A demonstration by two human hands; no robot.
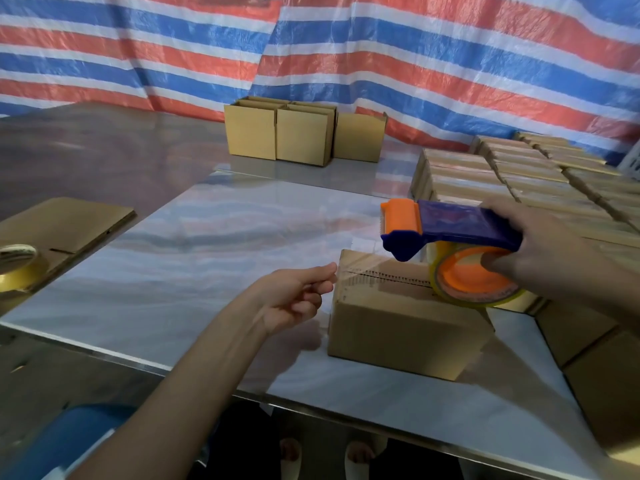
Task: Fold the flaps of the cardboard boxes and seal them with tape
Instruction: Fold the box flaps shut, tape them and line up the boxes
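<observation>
A small cardboard box [398,327] lies on the shiny table [214,258] with its top flaps folded down and clear tape along the seam. My right hand [540,247] grips a blue and orange tape dispenser [457,226] with a roll of clear tape, held just above the box's right end. My left hand [298,292] hovers at the box's left end, fingers loosely curled and pointing at the taped edge, holding nothing that I can see.
Three upright open boxes [301,133] stand at the back. Rows of sealed boxes [519,174] fill the right side. Flat cardboard [59,223] and a tape roll [17,268] lie at the left. A striped tarp hangs behind.
</observation>
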